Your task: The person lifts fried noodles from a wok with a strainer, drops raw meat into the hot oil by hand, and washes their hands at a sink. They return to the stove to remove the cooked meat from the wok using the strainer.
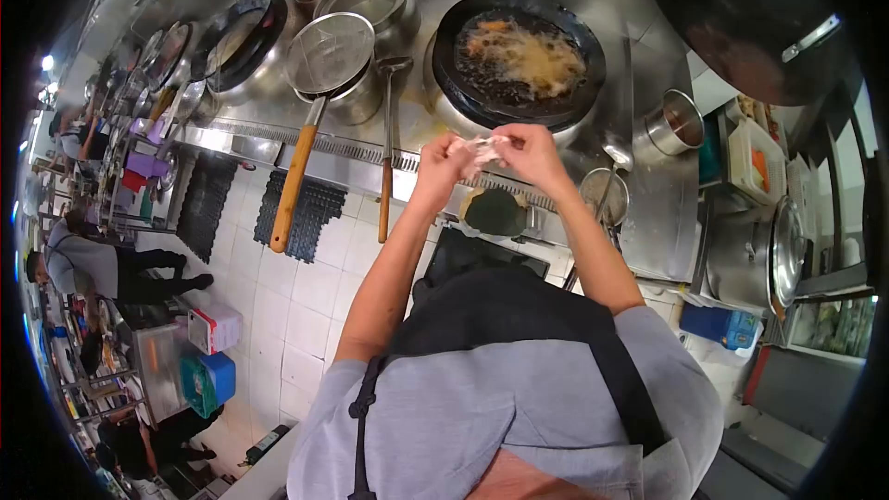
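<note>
A pale, soft, whitish strip of food is stretched between my two hands at the front of the stove. My left hand pinches its left end, and the fingers of my right hand are closed on the other end. Just beyond my hands, golden pieces of food bubble in dark oil inside a black wok. Below my hands, near the stove's front edge, is a round container with a dark inside.
Left of the wok, a mesh strainer with a wooden handle rests over a pot, beside a long-handled ladle. Another ladle and a steel pot stand right. People are at far left; a large lidded pot stands right.
</note>
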The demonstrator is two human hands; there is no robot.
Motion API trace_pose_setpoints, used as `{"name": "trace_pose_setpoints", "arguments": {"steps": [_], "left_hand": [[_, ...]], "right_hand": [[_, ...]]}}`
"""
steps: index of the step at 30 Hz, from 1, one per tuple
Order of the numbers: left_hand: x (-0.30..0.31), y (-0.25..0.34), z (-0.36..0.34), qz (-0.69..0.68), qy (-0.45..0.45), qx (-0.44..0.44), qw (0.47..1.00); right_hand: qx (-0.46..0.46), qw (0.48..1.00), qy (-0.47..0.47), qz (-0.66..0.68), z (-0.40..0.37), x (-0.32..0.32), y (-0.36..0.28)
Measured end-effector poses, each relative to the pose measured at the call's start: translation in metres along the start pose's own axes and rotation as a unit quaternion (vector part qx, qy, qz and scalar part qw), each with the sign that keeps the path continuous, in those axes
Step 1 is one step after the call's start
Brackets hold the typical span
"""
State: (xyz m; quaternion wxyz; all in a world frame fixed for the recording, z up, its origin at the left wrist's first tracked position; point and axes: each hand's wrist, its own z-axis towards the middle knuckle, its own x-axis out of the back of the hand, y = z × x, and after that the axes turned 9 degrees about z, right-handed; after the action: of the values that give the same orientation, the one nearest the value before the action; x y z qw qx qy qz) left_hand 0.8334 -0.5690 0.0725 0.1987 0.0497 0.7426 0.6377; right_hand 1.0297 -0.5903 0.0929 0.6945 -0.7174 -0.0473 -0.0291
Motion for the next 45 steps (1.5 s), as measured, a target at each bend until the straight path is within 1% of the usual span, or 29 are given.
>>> {"name": "trace_pose_setpoints", "arguments": {"steps": [1, 2, 4, 5, 6, 7, 8, 9, 11, 13, 14, 15, 17, 20, 23, 26, 29, 32, 34, 35, 36, 37, 38, 39, 41, 42, 44, 45], "left_hand": [[0.003, -0.002, 0.0, -0.083, 0.024, 0.017, 0.996], [0.009, -0.003, 0.003, -0.089, 0.044, 0.025, 0.995], [0.015, -0.006, 0.004, -0.118, 0.02, 0.022, 0.993], [0.019, -0.006, 0.006, -0.131, 0.009, 0.019, 0.991], [0.028, -0.019, 0.011, -0.14, -0.054, 0.01, 0.989], [0.026, -0.014, 0.01, -0.145, -0.056, 0.02, 0.988], [0.019, -0.007, 0.007, -0.15, -0.059, 0.03, 0.986], [0.011, 0.0, 0.005, -0.156, -0.062, 0.042, 0.985], [0.002, 0.009, 0.003, -0.126, -0.075, 0.026, 0.989], [-0.004, 0.016, 0.004, -0.08, -0.092, 0.017, 0.992], [-0.005, 0.011, 0.008, -0.057, -0.075, 0.018, 0.995], [-0.003, 0.011, 0.01, -0.027, -0.079, 0.012, 0.996], [0.0, 0.013, 0.011, 0.033, -0.086, 0.0, 0.996], [0.001, 0.015, 0.011, 0.091, -0.1, 0.014, 0.991], [-0.003, 0.02, 0.012, 0.071, -0.08, 0.027, 0.994], [0.0, 0.016, 0.016, 0.064, -0.087, 0.044, 0.993], [0.001, 0.015, 0.02, 0.026, -0.077, 0.075, 0.994], [0.005, 0.014, 0.027, -0.031, -0.071, 0.101, 0.992], [0.008, 0.013, 0.028, -0.042, -0.104, 0.091, 0.99], [0.009, 0.013, 0.028, -0.047, -0.12, 0.086, 0.988], [0.005, 0.02, 0.019, -0.04, -0.13, 0.086, 0.987], [-0.001, 0.033, 0.005, -0.031, -0.141, 0.087, 0.986], [-0.003, 0.042, 0.001, -0.021, -0.151, 0.084, 0.985], [0.002, 0.041, 0.003, -0.019, -0.108, 0.048, 0.993], [0.017, 0.032, 0.014, -0.016, -0.028, -0.023, 0.999], [0.028, 0.03, 0.02, -0.025, -0.029, -0.007, 0.999], [0.039, 0.029, 0.025, -0.078, -0.056, 0.004, 0.995], [0.043, 0.029, 0.026, -0.101, -0.066, 0.011, 0.993]], "right_hand": [[0.002, 0.998, 0.007, 0.069, -0.001, 0.005, -0.003], [0.004, 0.991, 0.014, 0.135, -0.001, 0.011, -0.007], [0.001, 0.971, 0.009, 0.239, 0.001, 0.017, -0.017], [-0.002, 0.959, -0.02, 0.283, 0.002, 0.018, -0.023], [-0.006, 0.943, -0.049, 0.329, 0.001, 0.019, -0.029], [-0.009, 0.924, -0.079, 0.374, 0.002, 0.018, -0.033], [-0.025, 0.915, -0.105, 0.388, 0.005, 0.019, -0.033], [-0.017, 0.94, -0.113, 0.321, 0.008, 0.016, -0.032], [0.0, 0.975, -0.124, 0.182, 0.012, 0.013, -0.031], [0.027, 0.98, -0.114, 0.161, 0.013, -0.003, -0.025], [0.041, 0.982, -0.108, 0.15, 0.012, -0.009, -0.023], [0.066, 0.991, -0.107, 0.054, 0.011, -0.007, -0.024], [0.114, 0.979, -0.102, -0.138, 0.008, -0.003, -0.033], [0.179, 0.956, -0.098, -0.212, 0.005, -0.003, -0.041], [0.109, 0.984, -0.044, -0.132, 0.004, -0.01, -0.032], [0.076, 0.995, 0.006, -0.065, 0.009, -0.015, -0.017], [0.1, 0.988, 0.057, -0.102, 0.012, -0.025, -0.009], [0.104, 0.981, 0.08, -0.142, 0.019, -0.029, -0.017], [0.122, 0.97, 0.112, -0.179, 0.031, -0.024, -0.008], [0.131, 0.963, 0.128, -0.198, 0.041, -0.02, 0.001], [0.15, 0.95, 0.179, -0.208, 0.057, -0.004, 0.022], [0.111, 0.955, 0.187, -0.203, 0.06, 0.02, 0.024], [-0.036, 0.994, 0.1, 0.0, 0.068, 0.048, 0.034], [-0.018, 0.995, 0.046, 0.084, 0.069, 0.064, 0.038], [-0.042, 0.99, 0.071, 0.115, 0.065, 0.073, 0.02], [0.005, 0.995, 0.088, 0.043, 0.07, 0.081, 0.022], [0.097, 0.984, 0.115, -0.098, 0.081, 0.096, 0.031], [0.054, 0.97, 0.118, -0.205, 0.085, 0.104, 0.031]]}}
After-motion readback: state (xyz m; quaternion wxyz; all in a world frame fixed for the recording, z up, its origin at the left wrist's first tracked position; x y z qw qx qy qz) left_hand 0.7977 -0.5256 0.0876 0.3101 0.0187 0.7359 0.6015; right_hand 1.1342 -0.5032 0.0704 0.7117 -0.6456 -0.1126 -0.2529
